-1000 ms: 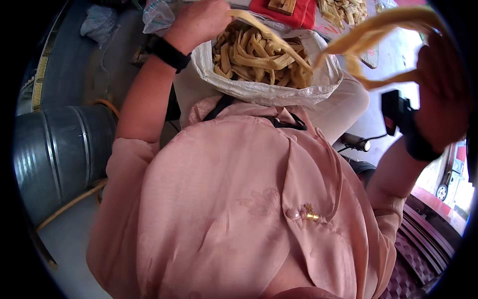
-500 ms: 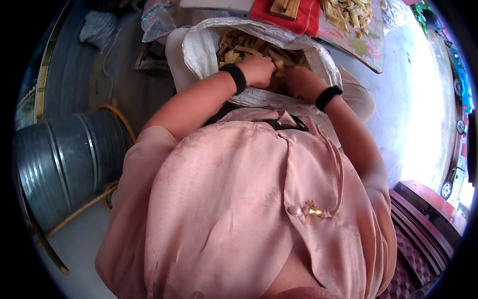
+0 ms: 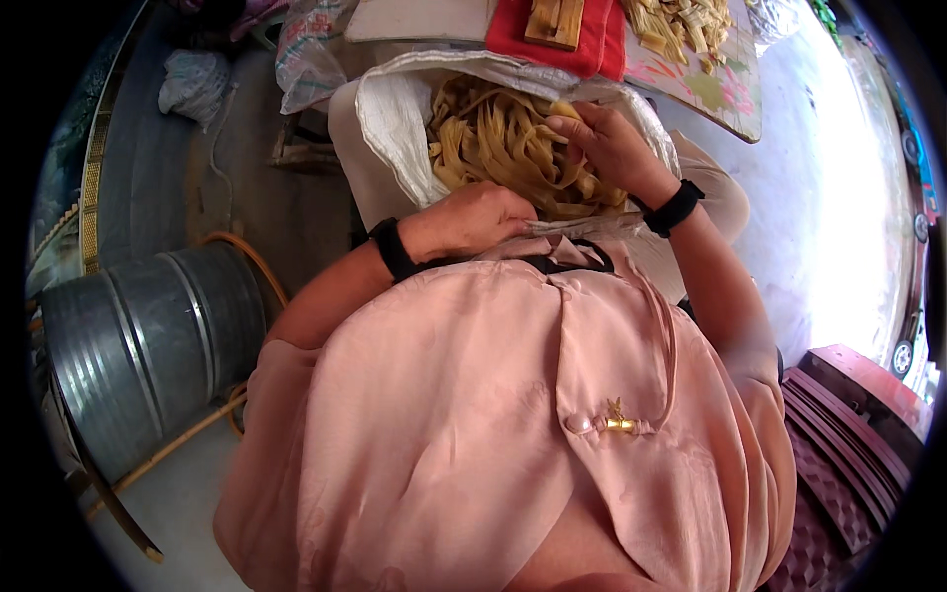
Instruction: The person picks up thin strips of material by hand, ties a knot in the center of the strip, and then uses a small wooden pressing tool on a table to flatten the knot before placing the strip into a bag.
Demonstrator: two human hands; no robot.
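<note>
A white woven sack (image 3: pixel 391 128) lies open across my lap, full of tangled flat yellowish-brown strips (image 3: pixel 498 148). My left hand (image 3: pixel 483 215) is at the sack's near edge, its fingers curled closed over the rim. At the sack's right side, my right hand (image 3: pixel 614 148) pinches a pale yellow strip (image 3: pixel 564 109) between thumb and fingers, just above the heap. Black bands circle both wrists.
Beyond the sack, a low table (image 3: pixel 419 20) bears a red cloth (image 3: pixel 607 49), a wooden block (image 3: pixel 554 22) and a pile of pale strips (image 3: pixel 691 28). Plastic bags (image 3: pixel 311 59) hang at its left. A metal drum (image 3: pixel 148 335) lies left; maroon furniture (image 3: pixel 838 454) is right.
My left hand has drawn back from the strips to the near rim. The right hand has risen toward the far right side with a strip, and the heap is now uncovered.
</note>
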